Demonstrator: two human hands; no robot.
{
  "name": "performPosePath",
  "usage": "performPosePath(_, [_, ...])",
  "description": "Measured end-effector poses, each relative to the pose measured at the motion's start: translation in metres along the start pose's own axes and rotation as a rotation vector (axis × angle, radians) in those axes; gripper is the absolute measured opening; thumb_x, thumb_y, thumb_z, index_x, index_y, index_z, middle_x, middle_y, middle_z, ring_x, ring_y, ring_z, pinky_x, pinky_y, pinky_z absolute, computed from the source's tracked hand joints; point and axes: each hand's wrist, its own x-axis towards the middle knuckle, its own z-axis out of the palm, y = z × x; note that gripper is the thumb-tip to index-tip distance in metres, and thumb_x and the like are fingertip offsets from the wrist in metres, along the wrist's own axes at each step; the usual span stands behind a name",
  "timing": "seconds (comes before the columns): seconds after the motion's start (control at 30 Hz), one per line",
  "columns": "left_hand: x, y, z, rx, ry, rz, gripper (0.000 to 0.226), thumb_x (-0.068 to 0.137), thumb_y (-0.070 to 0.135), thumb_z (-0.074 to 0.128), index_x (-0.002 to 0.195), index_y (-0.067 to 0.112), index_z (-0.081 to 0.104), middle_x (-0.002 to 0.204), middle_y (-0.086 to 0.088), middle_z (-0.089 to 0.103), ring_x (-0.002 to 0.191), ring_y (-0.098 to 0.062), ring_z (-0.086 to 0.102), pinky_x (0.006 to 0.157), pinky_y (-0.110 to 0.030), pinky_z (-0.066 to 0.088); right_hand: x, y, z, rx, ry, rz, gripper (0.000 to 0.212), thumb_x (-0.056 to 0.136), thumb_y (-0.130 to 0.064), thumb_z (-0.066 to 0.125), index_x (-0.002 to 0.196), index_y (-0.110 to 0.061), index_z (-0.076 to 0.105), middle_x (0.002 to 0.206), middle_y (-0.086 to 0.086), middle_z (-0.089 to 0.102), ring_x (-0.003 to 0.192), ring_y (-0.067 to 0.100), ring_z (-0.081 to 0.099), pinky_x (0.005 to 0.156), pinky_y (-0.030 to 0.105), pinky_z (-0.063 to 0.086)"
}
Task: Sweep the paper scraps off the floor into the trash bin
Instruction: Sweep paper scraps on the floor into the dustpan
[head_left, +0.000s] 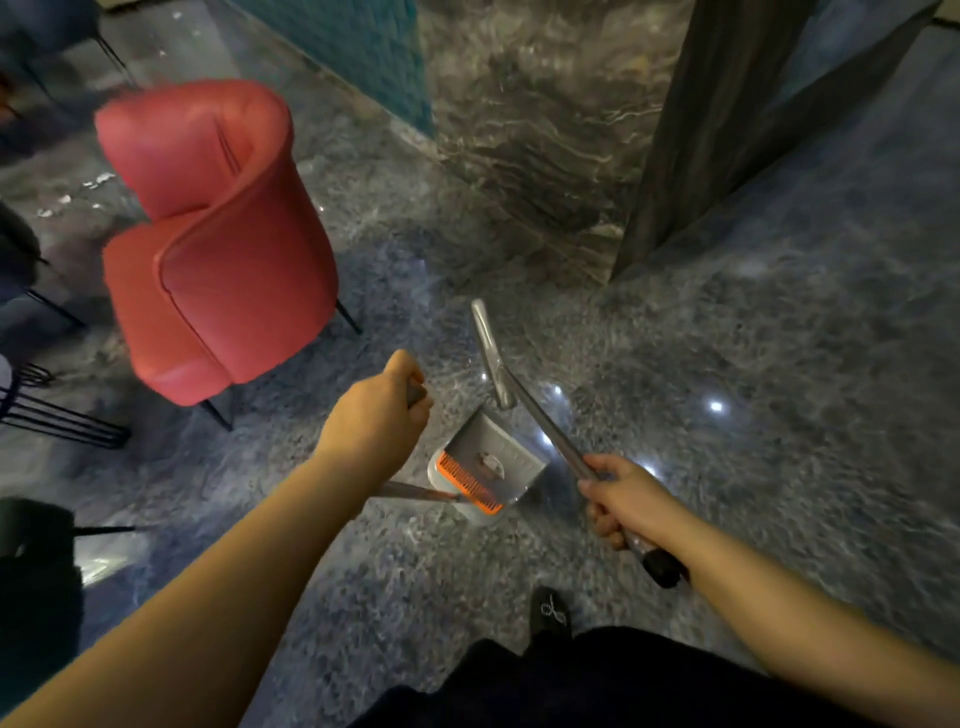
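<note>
Marble floor, blurred broom, dustpan

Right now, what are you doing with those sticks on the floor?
A person is tidying up. The left hand grips the handle of a grey dustpan with an orange comb edge. The right hand grips a metal broom handle. White paper scraps lie on the floor behind the red chair. No trash bin shows.

I'm seeing a red chair sitting left on the floor, a dark pillar rising far right.
</note>
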Motion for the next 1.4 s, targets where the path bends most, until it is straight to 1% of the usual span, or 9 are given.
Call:
performPosePath(0.07, [0.041,0.003,-0.007,-0.061,-0.024,-0.016,0.014,0.095,0.022,0.057,0.095,0.018,0.044,0.071,-0.004,0.06,0.06,-0.025,0.06,0.057,-0.045,0.051,0.027,-0.034,-0.008,-0.023,-0.018,-0.006,0.04,0.099,-0.007,0.047,0.137,-0.016,0.042,0.058,0.009,0.042,0.031,0.01,0.033,0.033,0.014,0.028])
performPosePath(0.3, [0.143,-0.002,-0.014,-0.115,0.181,-0.062,0.011,0.091,0.024,0.062,0.088,0.026,0.051,0.062,0.012,0.052,0.056,-0.006,0.05,0.046,-0.028,0.034,0.12,-0.121,-0.012,-0.009,-0.045,-0.024,0.037,0.099,-0.008,0.047,0.133,-0.022,0.044,0.054,0.007,0.042,0.03,0.01,0.034,0.035,0.016,0.029])
performPosePath(0.57, [0.286,-0.017,-0.025,-0.139,0.217,-0.093,0.014,0.092,0.027,0.061,0.087,0.026,0.048,0.063,0.006,0.055,0.057,-0.01,0.05,0.051,-0.037,0.042,0.238,-0.226,0.007,-0.004,-0.065,-0.006,0.037,0.098,-0.006,0.045,0.133,-0.021,0.044,0.055,0.009,0.041,0.028,0.009,0.034,0.034,0.014,0.028])
performPosePath(0.7, [0.359,-0.023,-0.041,-0.122,0.217,-0.093,0.011,0.091,0.027,0.061,0.09,0.024,0.05,0.068,-0.001,0.061,0.06,-0.023,0.052,0.054,-0.04,0.045,0.281,-0.282,0.014,-0.005,-0.057,0.015,0.041,0.099,-0.007,0.046,0.137,-0.02,0.04,0.058,0.01,0.041,0.028,0.008,0.035,0.034,0.013,0.029])
performPosePath(0.9, [0.465,-0.034,-0.064,-0.078,0.211,-0.079,0.01,0.091,0.029,0.06,0.091,0.026,0.051,0.059,0.009,0.05,0.057,-0.019,0.048,0.051,-0.037,0.042,0.343,-0.361,0.02,-0.034,-0.077,0.028,0.046,0.096,0.0,0.049,0.136,-0.019,0.039,0.057,0.009,0.04,0.029,0.008,0.033,0.033,0.012,0.027])
performPosePath(1.07, [0.556,-0.052,-0.075,-0.042,0.23,-0.131,0.008,0.092,0.032,0.059,0.092,0.028,0.051,0.059,0.009,0.052,0.058,-0.02,0.05,0.052,-0.035,0.041,0.418,-0.433,0.021,-0.07,-0.094,0.04,0.047,0.095,0.0,0.049,0.138,-0.017,0.038,0.059,0.01,0.043,0.028,0.007,0.035,0.031,0.012,0.028])
performPosePath(1.2, [0.636,-0.062,-0.084,-0.036,0.232,-0.208,0.008,0.091,0.033,0.057,0.094,0.031,0.05,0.066,0.003,0.063,0.064,-0.027,0.062,0.056,-0.038,0.048,0.496,-0.497,0.023,-0.089,-0.123,0.048,0.048,0.096,0.001,0.048,0.139,-0.017,0.037,0.054,0.008,0.041,0.027,0.007,0.034,0.031,0.012,0.028])
performPosePath(1.33, [0.712,-0.067,-0.099,-0.027,0.269,-0.278,0.008,0.09,0.033,0.057,0.093,0.031,0.051,0.073,0.0,0.065,0.071,-0.031,0.061,0.054,-0.033,0.038,0.562,-0.57,0.024,-0.148,-0.158,0.033,0.048,0.096,0.0,0.048,0.138,-0.019,0.037,0.054,0.007,0.04,0.028,0.008,0.034,0.033,0.012,0.028])
performPosePath(1.4, [0.744,-0.071,-0.109,-0.04,0.293,-0.311,0.008,0.09,0.034,0.058,0.094,0.031,0.051,0.074,0.0,0.066,0.071,-0.031,0.061,0.055,-0.034,0.04,0.591,-0.607,0.029,-0.178,-0.189,0.027,0.047,0.096,-0.001,0.048,0.137,-0.021,0.038,0.056,0.008,0.04,0.028,0.007,0.033,0.033,0.012,0.028])
